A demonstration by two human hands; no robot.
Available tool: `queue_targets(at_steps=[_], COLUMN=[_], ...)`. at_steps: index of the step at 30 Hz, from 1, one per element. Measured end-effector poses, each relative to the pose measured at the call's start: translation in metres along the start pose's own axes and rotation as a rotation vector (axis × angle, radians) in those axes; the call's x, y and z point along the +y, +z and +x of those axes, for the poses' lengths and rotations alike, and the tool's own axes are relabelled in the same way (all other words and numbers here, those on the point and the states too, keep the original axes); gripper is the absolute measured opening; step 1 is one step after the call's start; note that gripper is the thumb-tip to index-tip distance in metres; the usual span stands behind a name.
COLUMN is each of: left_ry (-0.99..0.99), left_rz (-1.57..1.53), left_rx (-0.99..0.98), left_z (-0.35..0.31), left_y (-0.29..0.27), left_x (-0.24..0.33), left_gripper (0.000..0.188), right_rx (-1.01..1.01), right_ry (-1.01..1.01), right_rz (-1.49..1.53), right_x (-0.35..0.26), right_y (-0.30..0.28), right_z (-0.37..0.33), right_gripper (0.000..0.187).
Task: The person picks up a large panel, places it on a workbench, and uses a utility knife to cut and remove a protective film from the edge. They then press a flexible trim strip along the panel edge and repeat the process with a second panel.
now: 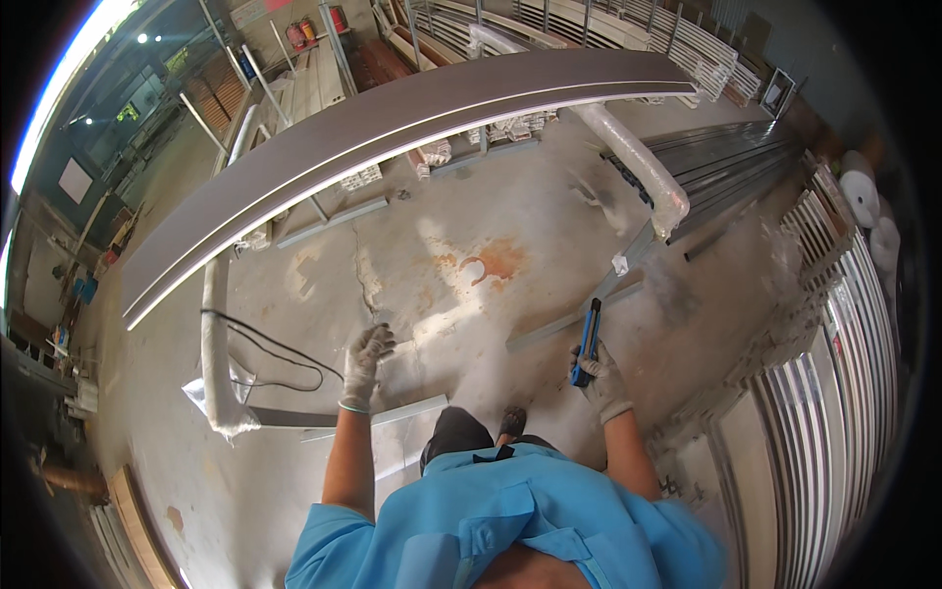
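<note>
On the near side of a long grey panel (pixel 412 110), the gloved right hand (pixel 604 383) grasps a blue-and-black box cutter (pixel 588 342); the gloved left hand (pixel 366 365) is partly curled, its grip unclear.

A workshop: long strips (pixel 800 447) stacked at four o'clock, more between posts (pixel 675 27) at one, fire extinguishers (pixel 295 37) at eleven

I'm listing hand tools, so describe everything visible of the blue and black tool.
The blue and black tool is long and slim, probably a utility knife, its body looking like plastic. The gloved right hand grips its lower part; the free end points up the picture, leaning slightly right. Whether a blade is out is too small to tell.
</note>
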State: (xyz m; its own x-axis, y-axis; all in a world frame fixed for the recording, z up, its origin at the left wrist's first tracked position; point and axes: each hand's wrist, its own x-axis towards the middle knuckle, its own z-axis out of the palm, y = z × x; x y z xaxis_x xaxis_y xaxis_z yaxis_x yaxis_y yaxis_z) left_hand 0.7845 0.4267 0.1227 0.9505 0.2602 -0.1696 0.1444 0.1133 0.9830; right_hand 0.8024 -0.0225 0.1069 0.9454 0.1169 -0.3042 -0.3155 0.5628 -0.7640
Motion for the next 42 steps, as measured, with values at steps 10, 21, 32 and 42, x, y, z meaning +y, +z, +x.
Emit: queue_targets(at_steps=[10,21,32,42], left_ry=[0.625,0.366,-0.070,0.108], left_rz=[0.514,1.383,0.610,0.920], left_rx=[0.250,0.211,-0.430,-0.382], left_z=[0.215,0.485,0.561,0.508], left_y=[-0.046,-0.141,-0.159,-0.060], left_x=[0.180,0.287,0.276,0.296], left_gripper=[0.036,0.049,0.051,0.054], right_rx=[0.229,0.248,0.458,0.569], right_ry=[-0.400,-0.210,-0.265,-0.291], right_rz=[-0.173,0.087,-0.055,-0.082], right_x=[-0.079,-0.088,-0.077,-0.068], right_y=[0.064,0.221,0.300,0.301], right_z=[0.122,0.352,0.448,0.487], right_gripper=[0.024,0.039,0.027,0.035])
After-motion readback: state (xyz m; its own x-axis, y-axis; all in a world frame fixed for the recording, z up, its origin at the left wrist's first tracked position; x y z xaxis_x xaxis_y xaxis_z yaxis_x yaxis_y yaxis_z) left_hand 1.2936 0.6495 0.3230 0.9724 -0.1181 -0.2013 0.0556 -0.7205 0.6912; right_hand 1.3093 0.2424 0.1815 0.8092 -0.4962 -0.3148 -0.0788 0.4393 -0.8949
